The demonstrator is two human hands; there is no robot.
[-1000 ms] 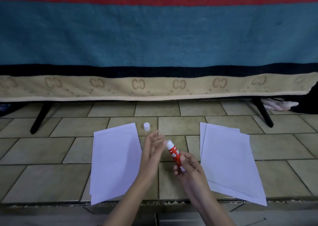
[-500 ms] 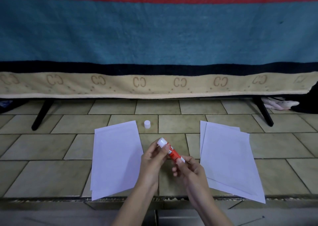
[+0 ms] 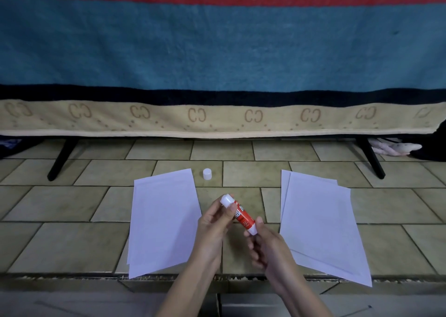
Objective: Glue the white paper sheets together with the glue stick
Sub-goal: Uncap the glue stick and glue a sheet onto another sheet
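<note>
I judge the task barely begun — my left hand (image 3: pixel 214 222) pinches the glue stick (image 3: pixel 237 214) near its exposed tip, my right hand (image 3: pixel 261 246) grips its base, cap (image 3: pixel 207 173) off on the tiles, both paper stacks (image 3: pixel 164 222) (image 3: pixel 318 225) lying apart — unglued.

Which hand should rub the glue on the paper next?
Probably the left. The left hand grips the glue stick near its white tip, right beside the left paper stack. The right hand only pinches the stick's bottom end, so it looks less ready.
</note>
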